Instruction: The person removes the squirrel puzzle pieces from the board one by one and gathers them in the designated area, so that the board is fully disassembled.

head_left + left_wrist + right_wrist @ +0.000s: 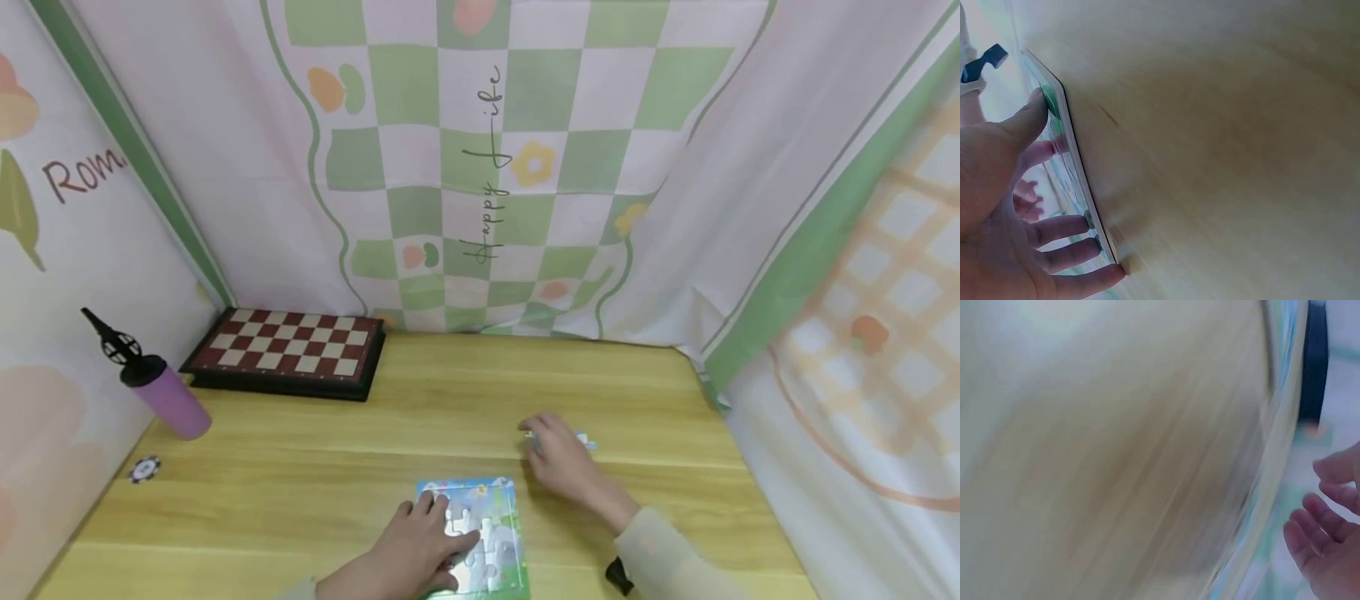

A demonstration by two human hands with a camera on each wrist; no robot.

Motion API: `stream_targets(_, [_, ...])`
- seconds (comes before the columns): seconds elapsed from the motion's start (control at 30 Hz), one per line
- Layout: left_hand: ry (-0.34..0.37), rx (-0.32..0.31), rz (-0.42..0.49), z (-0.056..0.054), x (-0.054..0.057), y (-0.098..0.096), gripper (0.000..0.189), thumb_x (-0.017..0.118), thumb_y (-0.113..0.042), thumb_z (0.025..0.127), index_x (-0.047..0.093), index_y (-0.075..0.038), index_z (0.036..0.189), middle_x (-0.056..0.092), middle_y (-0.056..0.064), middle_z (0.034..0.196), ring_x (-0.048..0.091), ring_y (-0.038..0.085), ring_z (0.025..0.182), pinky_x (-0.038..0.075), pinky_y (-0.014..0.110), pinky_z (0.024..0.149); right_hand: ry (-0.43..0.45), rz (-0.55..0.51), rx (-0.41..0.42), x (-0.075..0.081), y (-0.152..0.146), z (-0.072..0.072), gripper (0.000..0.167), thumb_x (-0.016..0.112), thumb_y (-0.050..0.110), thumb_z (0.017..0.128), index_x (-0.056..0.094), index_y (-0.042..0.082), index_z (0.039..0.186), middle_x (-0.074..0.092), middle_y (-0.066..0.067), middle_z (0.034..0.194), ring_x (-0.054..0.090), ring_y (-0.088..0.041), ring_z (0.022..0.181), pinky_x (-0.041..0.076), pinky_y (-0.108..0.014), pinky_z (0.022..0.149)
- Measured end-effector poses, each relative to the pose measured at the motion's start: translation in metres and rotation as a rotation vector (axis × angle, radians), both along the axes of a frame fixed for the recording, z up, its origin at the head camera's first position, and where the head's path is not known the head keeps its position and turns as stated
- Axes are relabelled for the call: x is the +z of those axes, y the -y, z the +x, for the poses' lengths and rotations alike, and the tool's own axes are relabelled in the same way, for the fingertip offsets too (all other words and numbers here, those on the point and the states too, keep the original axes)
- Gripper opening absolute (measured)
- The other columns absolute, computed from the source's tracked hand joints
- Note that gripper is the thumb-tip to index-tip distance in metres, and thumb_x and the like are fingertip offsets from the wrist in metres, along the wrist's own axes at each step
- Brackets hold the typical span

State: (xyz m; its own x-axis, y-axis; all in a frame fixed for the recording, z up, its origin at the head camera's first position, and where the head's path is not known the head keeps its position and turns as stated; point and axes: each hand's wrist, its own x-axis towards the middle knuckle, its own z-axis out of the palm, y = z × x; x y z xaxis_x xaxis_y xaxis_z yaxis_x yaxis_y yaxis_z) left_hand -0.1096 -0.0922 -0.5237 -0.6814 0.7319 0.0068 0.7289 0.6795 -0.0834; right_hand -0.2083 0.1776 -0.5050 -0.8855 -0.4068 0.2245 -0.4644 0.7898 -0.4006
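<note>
A jigsaw puzzle in a tray [498, 546] with a blue and green border lies near the front of the table. My left hand [412, 546] rests on its left part with fingers spread; in the left wrist view the thumb [1036, 115] touches the puzzle's edge. To the right and farther back, my right hand [558, 458] hovers low by loose puzzle pieces [587, 441], which it partly hides. Loosely bent, the fingers [1313, 531] of that hand show nothing between them in the blurred right wrist view.
A black and red chessboard box [288, 350] sits at the back left. Beside it stands a purple bottle [168, 400] with a black spout, and a poker chip [145, 469] lies in front. Printed cloths [480, 167] hang around the wooden table [300, 467].
</note>
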Motion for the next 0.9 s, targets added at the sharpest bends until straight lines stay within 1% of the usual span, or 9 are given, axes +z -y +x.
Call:
stream_targets(0.07, [-0.024, -0.005, 0.0, 0.001, 0.0, 0.0, 0.059, 0.061, -0.075, 0.082, 0.053, -0.05, 0.135, 0.058, 0.003, 0.105, 0.054, 0.021, 0.094, 0.049, 0.03, 0.061, 0.038, 0.003, 0.086, 0.004, 0.016, 0.01, 0.033, 0.073, 0.007, 0.091, 0.067, 0.001, 0.123, 0.072, -0.016, 0.123, 0.067, -0.033, 0.118, 0.058, -0.051, 0.104])
stream_targets(0.2, [-0.041, -0.008, 0.001, 0.002, 0.001, 0.0, 0.06, 0.062, -0.075, 0.082, 0.053, -0.05, 0.137, 0.059, 0.004, 0.109, 0.056, 0.023, 0.099, 0.051, 0.031, 0.063, 0.094, 0.023, 0.263, 0.007, 0.041, 0.028, 0.034, 0.073, 0.009, 0.091, 0.067, 0.004, 0.125, 0.075, -0.011, 0.119, 0.07, -0.027, 0.11, 0.062, -0.04, 0.096])
stream_targets(0.3, [-0.059, -0.006, -0.023, 0.001, 0.002, 0.0, 0.064, 0.061, -0.075, 0.083, 0.052, -0.051, 0.142, 0.061, 0.006, 0.116, 0.058, 0.025, 0.105, 0.054, 0.033, 0.066, 0.123, 0.032, 0.344, 0.004, 0.055, 0.037, 0.035, 0.074, 0.01, 0.091, 0.067, 0.005, 0.125, 0.076, -0.008, 0.117, 0.071, -0.022, 0.105, 0.062, -0.034, 0.092])
stream_targets(0.33, [-0.066, -0.007, -0.031, 0.001, 0.003, 0.0, 0.061, 0.06, -0.075, 0.084, 0.053, -0.051, 0.14, 0.061, 0.006, 0.117, 0.058, 0.025, 0.105, 0.054, 0.033, 0.066, 0.132, 0.039, 0.357, 0.003, 0.059, 0.039, 0.036, 0.074, 0.01, 0.091, 0.067, 0.006, 0.126, 0.075, -0.007, 0.117, 0.07, -0.021, 0.105, 0.062, -0.033, 0.092])
stream_targets(0.53, [-0.071, -0.033, -0.04, 0.0, 0.006, 0.003, 0.042, 0.057, -0.075, 0.089, 0.06, -0.048, 0.121, 0.058, 0.0, 0.117, 0.053, 0.021, 0.104, 0.049, 0.032, 0.065, 0.19, 0.063, 0.365, -0.002, 0.079, 0.044, 0.044, 0.076, 0.014, 0.086, 0.067, 0.008, 0.129, 0.074, -0.004, 0.121, 0.066, -0.015, 0.107, 0.06, -0.031, 0.095])
stream_targets(0.63, [-0.079, -0.053, -0.029, 0.0, 0.006, 0.005, 0.042, 0.056, -0.074, 0.091, 0.063, -0.046, 0.122, 0.058, 0.001, 0.12, 0.054, 0.021, 0.106, 0.049, 0.032, 0.066, 0.196, 0.087, 0.353, -0.003, 0.085, 0.046, 0.049, 0.079, 0.018, 0.085, 0.066, 0.008, 0.13, 0.073, -0.004, 0.126, 0.066, -0.018, 0.114, 0.059, -0.036, 0.101])
stream_targets(0.73, [-0.081, -0.066, -0.015, -0.001, 0.007, 0.008, 0.04, 0.055, -0.071, 0.094, 0.065, -0.044, 0.122, 0.058, 0.001, 0.122, 0.054, 0.021, 0.108, 0.05, 0.034, 0.069, 0.174, 0.123, 0.351, -0.004, 0.089, 0.046, 0.051, 0.08, 0.022, 0.085, 0.065, 0.008, 0.131, 0.07, -0.005, 0.127, 0.064, -0.021, 0.118, 0.058, -0.038, 0.104])
stream_targets(0.83, [-0.083, -0.079, -0.009, -0.002, 0.007, 0.011, 0.038, 0.055, -0.068, 0.096, 0.065, -0.043, 0.122, 0.058, 0.0, 0.123, 0.054, 0.02, 0.108, 0.052, 0.034, 0.071, 0.138, 0.142, 0.348, -0.007, 0.092, 0.046, 0.049, 0.08, 0.02, 0.084, 0.066, 0.009, 0.129, 0.069, -0.003, 0.121, 0.063, -0.019, 0.114, 0.058, -0.035, 0.102])
stream_targets(0.9, [-0.065, -0.091, -0.006, -0.003, 0.007, 0.013, 0.037, 0.056, -0.067, 0.096, 0.064, -0.043, 0.123, 0.058, -0.001, 0.124, 0.054, 0.02, 0.109, 0.053, 0.035, 0.073, 0.127, 0.144, 0.345, -0.01, 0.093, 0.046, 0.048, 0.08, 0.019, 0.082, 0.066, 0.009, 0.128, 0.068, -0.002, 0.117, 0.062, -0.016, 0.111, 0.058, -0.033, 0.099])
